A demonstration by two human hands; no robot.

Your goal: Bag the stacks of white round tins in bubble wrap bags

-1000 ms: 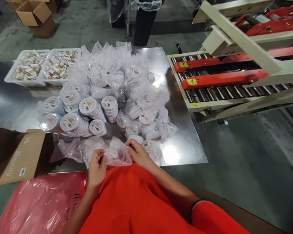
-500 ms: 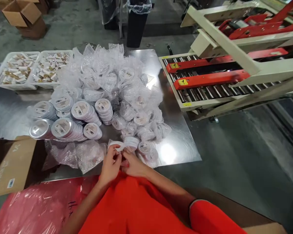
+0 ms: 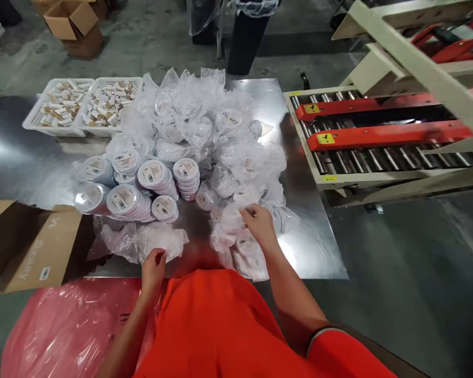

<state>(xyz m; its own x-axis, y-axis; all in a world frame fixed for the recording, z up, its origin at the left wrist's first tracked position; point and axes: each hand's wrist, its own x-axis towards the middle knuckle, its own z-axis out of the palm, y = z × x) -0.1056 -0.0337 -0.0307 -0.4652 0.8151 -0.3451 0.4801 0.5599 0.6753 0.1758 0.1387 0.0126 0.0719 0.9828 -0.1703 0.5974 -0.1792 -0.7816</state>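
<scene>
My left hand point(image 3: 153, 268) is low at the table's front edge, fingers pinched at the near edge of a flat bubble wrap bag point(image 3: 161, 240). Further right, my right hand point(image 3: 260, 224) reaches over the wrapped pile, its thumb and fingers closed on a bubble-wrapped pack point(image 3: 232, 218). Just below that lies another wrapped pack point(image 3: 249, 252) of round pieces. Between and beyond my hands stand several stacks of round, white-rimmed discs with printed labels point(image 3: 124, 202). A shorter stack point(image 3: 164, 209) is closest to the bag.
A heap of bubble-wrapped packs point(image 3: 189, 110) covers the metal table's point(image 3: 319, 252) middle. Two white baskets point(image 3: 33, 118) hold small white and tan pieces. An open carton point(image 3: 43, 252) and a pink plastic bag point(image 3: 71, 331) are at left. A roller conveyor point(image 3: 299, 142) stands right.
My hands were together at the table's front with a disc pack between them. They have parted: the left moved to the bag at left, the right forward and right onto the wrapped pile.
</scene>
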